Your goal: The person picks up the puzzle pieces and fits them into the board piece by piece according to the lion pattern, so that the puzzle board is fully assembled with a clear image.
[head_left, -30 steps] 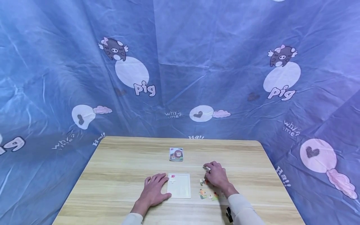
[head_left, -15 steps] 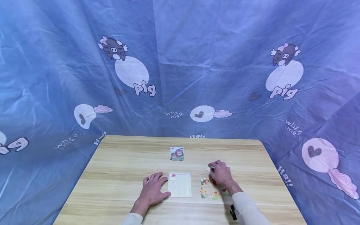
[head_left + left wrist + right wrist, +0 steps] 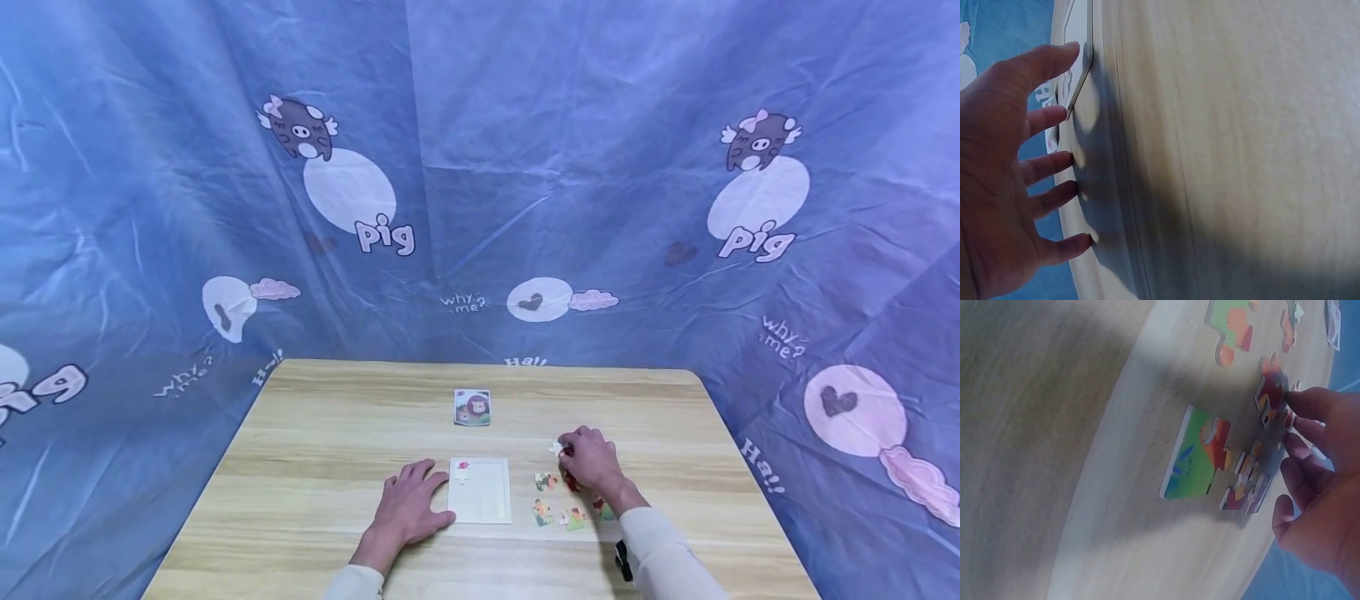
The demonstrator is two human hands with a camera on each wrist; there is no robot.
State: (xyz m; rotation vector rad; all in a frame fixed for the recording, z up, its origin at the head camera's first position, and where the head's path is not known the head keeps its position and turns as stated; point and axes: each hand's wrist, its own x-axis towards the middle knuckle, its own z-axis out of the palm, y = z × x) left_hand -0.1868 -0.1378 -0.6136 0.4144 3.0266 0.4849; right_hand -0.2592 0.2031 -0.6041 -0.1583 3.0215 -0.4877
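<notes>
- At the middle right of the right wrist view, a red piece (image 3: 1290, 419) is met by the fingertips of the right hand (image 3: 1329, 500). Thumb and first finger are bent, with only a small gap between them. Whether the piece is pinched or just touched cannot be told.
- For a good lift, the piece is best pinched by its edges, so that its picture is not covered and its knobs are not bent.
- At the lower middle of the head view, the left hand (image 3: 405, 504) is spread wide beside the tray (image 3: 480, 504), and nothing is held in it. If the tray is steadied there, it should be done softly, so it is not pushed.
- One pink piece (image 3: 462, 468) is set in the tray's upper left corner. It should not be bumped.
- Right of the tray, other pieces (image 3: 572, 519) are spread near the palm. They could be knocked, so the wrist should be kept high.
- Above the tray, a card (image 3: 472, 408) is seen. Colours can be checked against it.
</notes>
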